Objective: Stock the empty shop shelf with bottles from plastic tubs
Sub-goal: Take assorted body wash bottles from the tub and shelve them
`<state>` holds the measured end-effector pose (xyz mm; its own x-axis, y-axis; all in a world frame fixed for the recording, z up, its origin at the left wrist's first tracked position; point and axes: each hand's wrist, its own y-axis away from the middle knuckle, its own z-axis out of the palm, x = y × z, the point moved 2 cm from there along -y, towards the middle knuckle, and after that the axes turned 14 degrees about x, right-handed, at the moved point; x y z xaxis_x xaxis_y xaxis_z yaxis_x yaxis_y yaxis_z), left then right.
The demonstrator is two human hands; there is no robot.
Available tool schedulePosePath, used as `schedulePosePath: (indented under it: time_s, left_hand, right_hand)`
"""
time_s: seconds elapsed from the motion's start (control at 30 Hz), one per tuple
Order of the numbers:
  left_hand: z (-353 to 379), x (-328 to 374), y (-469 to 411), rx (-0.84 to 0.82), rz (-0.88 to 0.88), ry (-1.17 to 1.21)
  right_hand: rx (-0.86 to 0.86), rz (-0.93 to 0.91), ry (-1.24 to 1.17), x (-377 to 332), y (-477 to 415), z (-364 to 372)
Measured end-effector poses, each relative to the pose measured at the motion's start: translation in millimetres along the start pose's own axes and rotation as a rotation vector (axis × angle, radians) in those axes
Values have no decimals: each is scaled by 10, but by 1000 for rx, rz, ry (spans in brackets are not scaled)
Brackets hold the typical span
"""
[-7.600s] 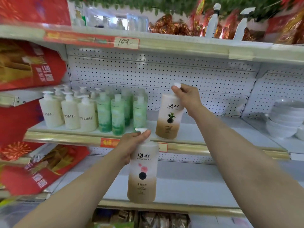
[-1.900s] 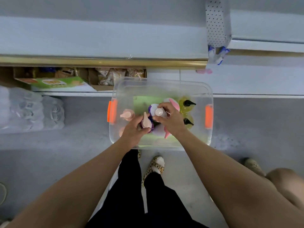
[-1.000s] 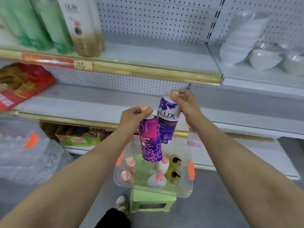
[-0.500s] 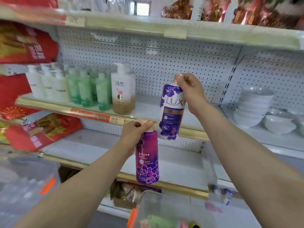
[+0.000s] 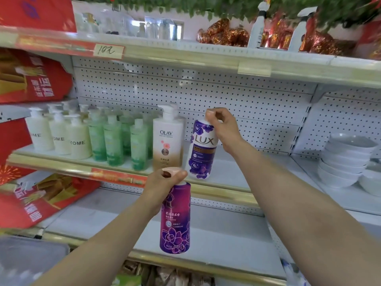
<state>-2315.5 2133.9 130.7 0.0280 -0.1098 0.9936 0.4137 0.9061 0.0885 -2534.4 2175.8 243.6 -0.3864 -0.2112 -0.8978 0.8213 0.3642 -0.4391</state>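
Note:
My right hand [image 5: 223, 127] grips the cap of a white and purple LUX bottle [image 5: 201, 150], upright with its base at the white shelf [image 5: 245, 172], just right of an Olay pump bottle [image 5: 167, 139]. I cannot tell whether the base touches the shelf. My left hand [image 5: 162, 183] grips the top of a dark purple bottle [image 5: 175, 218] with flower print, which hangs upright in front of and below that shelf's gold edge. Both hands cover the bottle caps.
Cream pump bottles [image 5: 59, 135] and green bottles [image 5: 115, 137] fill the shelf's left part. Stacked white bowls [image 5: 346, 159] stand at the right. Red bags [image 5: 31, 79] hang at the left. The shelf below [image 5: 226, 234] is bare. A clear plastic tub's corner [image 5: 26, 259] shows at bottom left.
Both hands have lifted the purple bottles from the tub on the floor to the shelf. Since half a second ago the LUX bottle has moved down and in beside the Olay bottle.

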Motion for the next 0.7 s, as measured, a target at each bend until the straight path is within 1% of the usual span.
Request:
schedulePosePath:
  time_s: [0.23, 0.43, 0.53, 0.63, 0.7]
  left_hand:
    - [-54, 46, -257, -46, 0, 35]
    - [-61, 138, -386, -69, 15, 35]
    - [-23, 269, -401, -70, 29, 50]
    - [49, 455, -384, -79, 64, 65]
    - [126, 603, -350, -88, 93, 69]
  right_hand:
    - [-53, 12, 65, 173, -93, 226]
    - [-44, 40, 84, 258, -156, 299]
    - [-55, 51, 124, 258, -176, 296]
    - [-111, 45, 168, 235, -175, 226]
    - [-114, 36, 162, 181, -144, 128]
